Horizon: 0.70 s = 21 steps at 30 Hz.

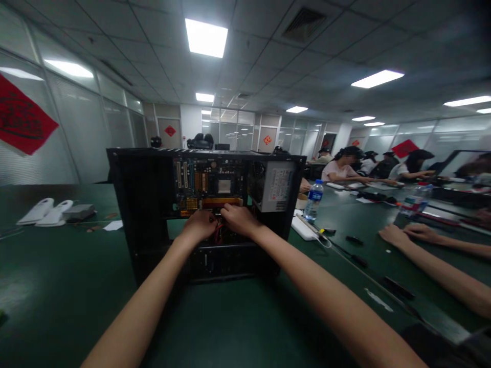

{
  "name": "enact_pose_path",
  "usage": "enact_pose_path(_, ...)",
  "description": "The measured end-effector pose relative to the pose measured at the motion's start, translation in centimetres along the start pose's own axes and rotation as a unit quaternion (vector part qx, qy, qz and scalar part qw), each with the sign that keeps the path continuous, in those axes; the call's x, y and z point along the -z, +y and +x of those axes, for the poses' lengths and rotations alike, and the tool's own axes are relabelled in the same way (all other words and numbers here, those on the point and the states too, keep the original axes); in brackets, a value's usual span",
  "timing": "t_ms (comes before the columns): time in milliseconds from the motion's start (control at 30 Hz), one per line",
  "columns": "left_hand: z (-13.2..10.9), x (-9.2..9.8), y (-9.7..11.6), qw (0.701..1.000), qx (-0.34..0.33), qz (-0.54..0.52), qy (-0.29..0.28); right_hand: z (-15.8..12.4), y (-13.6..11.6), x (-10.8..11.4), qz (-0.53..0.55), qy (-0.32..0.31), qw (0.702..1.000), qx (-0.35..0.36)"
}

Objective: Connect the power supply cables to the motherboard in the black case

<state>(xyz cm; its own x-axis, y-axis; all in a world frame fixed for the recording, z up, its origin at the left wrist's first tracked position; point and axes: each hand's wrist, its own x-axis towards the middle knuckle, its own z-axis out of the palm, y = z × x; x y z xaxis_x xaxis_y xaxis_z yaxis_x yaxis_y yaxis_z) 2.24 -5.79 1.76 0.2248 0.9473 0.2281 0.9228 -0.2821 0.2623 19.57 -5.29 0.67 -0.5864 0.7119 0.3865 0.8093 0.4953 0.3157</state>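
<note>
An open black computer case [146, 204] stands on the green table [57, 286] in front of me. Inside it I see a motherboard [209, 181] and a grey power supply [278, 186] at the right. Both my hands reach into the case below the motherboard. My left hand [199, 225] is closed, its fingers pinched on red cables [218, 232]. My right hand [240, 219] is curled beside it, touching the same bundle; what its fingers grip is hidden.
A water bottle [313, 200] and a white box [303, 227] stand right of the case, with screwdrivers [356, 259] lying nearby. A co-worker's arms [433, 255] rest on the table at right. White objects [46, 212] lie far left. More people sit at the back right.
</note>
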Motion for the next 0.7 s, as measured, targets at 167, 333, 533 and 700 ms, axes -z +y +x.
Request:
enact_pose_path(167,0.04,0.26,0.13,0.997,-0.002,0.064,0.049,0.27,-0.06,0.31,-0.006,0.009,1.0,-0.003)
enact_pose_path(333,0.04,0.44,0.19,0.995,-0.056,0.078,0.036,0.51,0.05,0.34,0.021,-0.004,1.0,-0.011)
enact_pose_path(533,-0.02,0.39,0.44,0.989,-0.084,0.116,0.026,0.74,0.21,-0.12,0.036,0.007,0.999,-0.022)
enact_pose_path(700,-0.21,0.77,0.71,0.988,-0.078,0.131,0.021,0.83,0.26,-0.11,0.034,0.006,0.999,-0.033)
